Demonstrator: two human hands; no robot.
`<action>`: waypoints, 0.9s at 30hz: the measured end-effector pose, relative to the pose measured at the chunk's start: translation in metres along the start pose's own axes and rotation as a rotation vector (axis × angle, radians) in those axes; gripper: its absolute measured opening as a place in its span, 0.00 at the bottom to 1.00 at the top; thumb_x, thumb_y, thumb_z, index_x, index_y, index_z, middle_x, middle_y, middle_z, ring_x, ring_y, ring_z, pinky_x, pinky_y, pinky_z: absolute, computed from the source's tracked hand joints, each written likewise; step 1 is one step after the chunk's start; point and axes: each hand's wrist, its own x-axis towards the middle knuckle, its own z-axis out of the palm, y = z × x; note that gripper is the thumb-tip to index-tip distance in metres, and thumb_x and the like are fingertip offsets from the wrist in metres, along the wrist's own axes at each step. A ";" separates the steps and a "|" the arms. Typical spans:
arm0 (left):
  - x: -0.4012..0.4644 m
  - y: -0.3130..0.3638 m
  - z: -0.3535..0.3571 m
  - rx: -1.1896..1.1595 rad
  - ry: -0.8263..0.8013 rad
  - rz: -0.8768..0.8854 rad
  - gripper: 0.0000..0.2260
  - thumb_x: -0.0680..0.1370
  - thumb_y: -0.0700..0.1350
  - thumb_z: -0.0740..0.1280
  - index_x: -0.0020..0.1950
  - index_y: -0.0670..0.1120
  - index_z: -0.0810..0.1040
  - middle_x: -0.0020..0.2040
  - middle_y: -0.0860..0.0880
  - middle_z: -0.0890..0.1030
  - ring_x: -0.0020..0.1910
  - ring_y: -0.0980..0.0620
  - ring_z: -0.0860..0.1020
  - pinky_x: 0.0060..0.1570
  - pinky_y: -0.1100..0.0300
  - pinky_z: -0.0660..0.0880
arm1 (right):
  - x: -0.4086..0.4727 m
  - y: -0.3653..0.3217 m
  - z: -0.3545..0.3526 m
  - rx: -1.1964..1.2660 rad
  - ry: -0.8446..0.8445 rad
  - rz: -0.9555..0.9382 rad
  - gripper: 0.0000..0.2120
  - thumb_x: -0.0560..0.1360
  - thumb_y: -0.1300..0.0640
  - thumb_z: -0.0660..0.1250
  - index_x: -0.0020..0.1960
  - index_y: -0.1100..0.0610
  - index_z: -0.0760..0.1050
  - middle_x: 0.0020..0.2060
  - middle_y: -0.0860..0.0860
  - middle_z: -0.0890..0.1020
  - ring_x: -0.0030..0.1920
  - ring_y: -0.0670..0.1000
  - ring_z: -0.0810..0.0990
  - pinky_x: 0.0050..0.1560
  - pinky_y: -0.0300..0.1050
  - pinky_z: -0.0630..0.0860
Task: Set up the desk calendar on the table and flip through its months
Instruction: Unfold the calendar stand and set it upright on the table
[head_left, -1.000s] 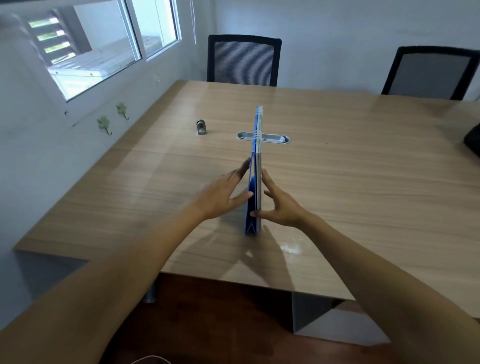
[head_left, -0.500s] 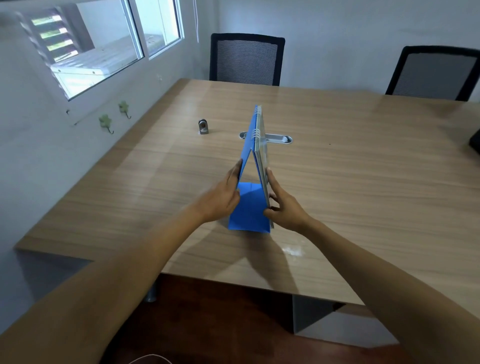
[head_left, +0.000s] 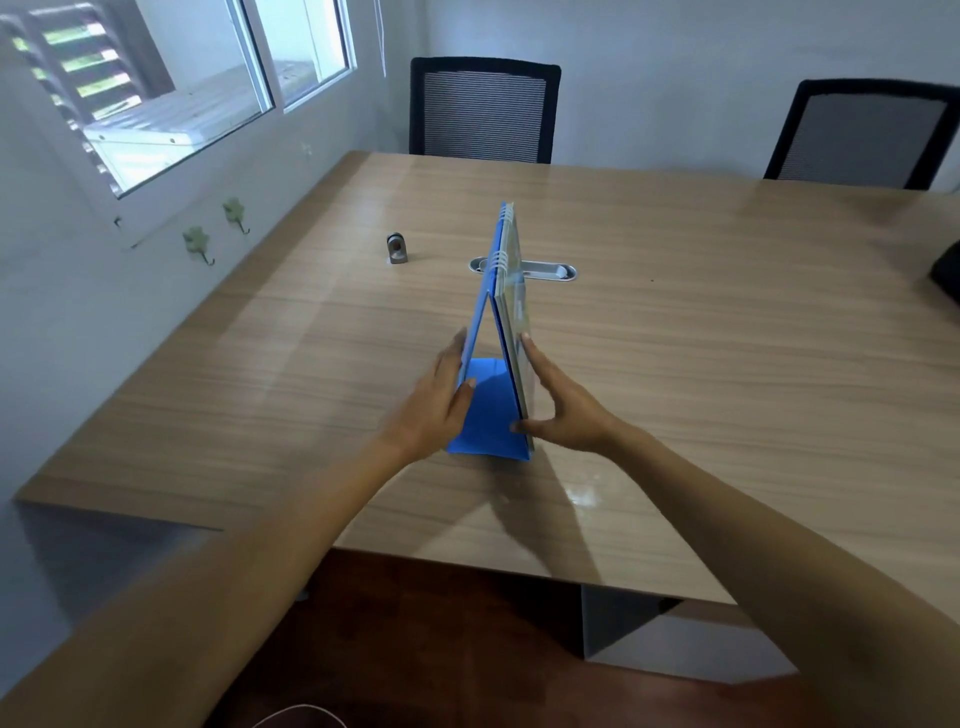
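Observation:
A blue desk calendar (head_left: 491, 410) with a white spiral binding stands on the wooden table (head_left: 675, 364) as an open tent, seen edge-on with its blue base flat. My left hand (head_left: 439, 402) grips the left blue panel near its bottom, thumb on the inside. My right hand (head_left: 563, 400) rests with spread fingers against the right panel, where the pages hang, thumb at the lower corner. The page faces are turned away to the right and cannot be read.
A small metal clip-like object (head_left: 397, 248) sits on the table left of the calendar. A silver cable grommet (head_left: 545, 269) lies behind it. Two black mesh chairs (head_left: 483, 111) stand at the far edge. A dark object (head_left: 948, 278) sits at the right edge.
The calendar went from closed and flat upright to spread open into a tent shape. My hands moved apart with the two panels, and the base unfolded onto the table.

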 end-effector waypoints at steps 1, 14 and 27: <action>-0.006 0.001 0.003 0.003 0.019 -0.048 0.29 0.82 0.49 0.56 0.79 0.45 0.46 0.79 0.46 0.54 0.77 0.48 0.59 0.73 0.50 0.63 | 0.002 0.007 -0.010 -0.056 -0.034 0.002 0.52 0.70 0.56 0.74 0.78 0.46 0.39 0.79 0.49 0.48 0.78 0.52 0.49 0.78 0.53 0.56; -0.042 0.068 0.084 -0.060 0.230 -0.151 0.33 0.80 0.58 0.50 0.78 0.48 0.38 0.80 0.52 0.40 0.76 0.61 0.40 0.74 0.62 0.45 | 0.050 0.013 -0.067 -0.005 -0.266 0.112 0.33 0.75 0.66 0.65 0.76 0.51 0.59 0.76 0.51 0.61 0.75 0.51 0.61 0.76 0.50 0.62; -0.016 0.106 0.096 -0.454 0.267 -0.431 0.31 0.82 0.52 0.53 0.79 0.45 0.40 0.80 0.49 0.45 0.79 0.52 0.47 0.78 0.52 0.51 | 0.116 -0.008 -0.103 0.607 -0.091 0.222 0.31 0.80 0.39 0.36 0.76 0.52 0.58 0.78 0.52 0.57 0.79 0.53 0.45 0.75 0.60 0.44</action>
